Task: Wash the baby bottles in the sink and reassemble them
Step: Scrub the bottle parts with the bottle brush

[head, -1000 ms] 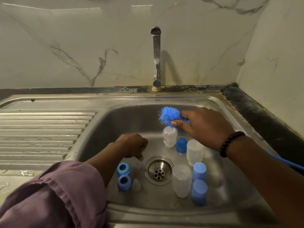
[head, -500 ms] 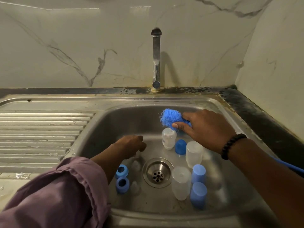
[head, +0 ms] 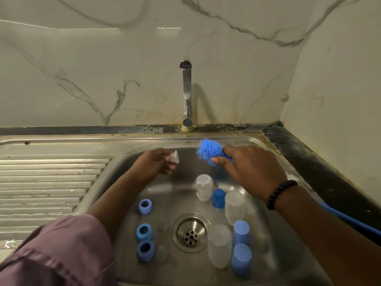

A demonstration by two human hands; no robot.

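Observation:
My left hand [head: 153,165] pinches a clear bottle teat [head: 174,157] above the back left of the sink basin [head: 132,162]. My right hand [head: 251,172] grips a blue bottle brush [head: 208,151] just behind its bristle head, to the right of the teat. On the basin floor stand three clear bottles [head: 204,187] [head: 234,205] [head: 219,247], three blue caps [head: 218,198] [head: 241,232] [head: 241,259] and three blue collar rings [head: 145,205] [head: 144,232] [head: 145,249]. Two more clear teats [head: 162,225] [head: 161,252] lie beside the rings.
The drain [head: 190,234] sits in the middle of the basin. A steel tap [head: 186,93] rises behind the sink, with no water running. A ribbed draining board [head: 47,182] lies to the left. Marble walls close the back and the right.
My left hand has risen from the basin floor with a clear teat pinched in it and moved toward the brush. My right hand has kept the brush in about the same place.

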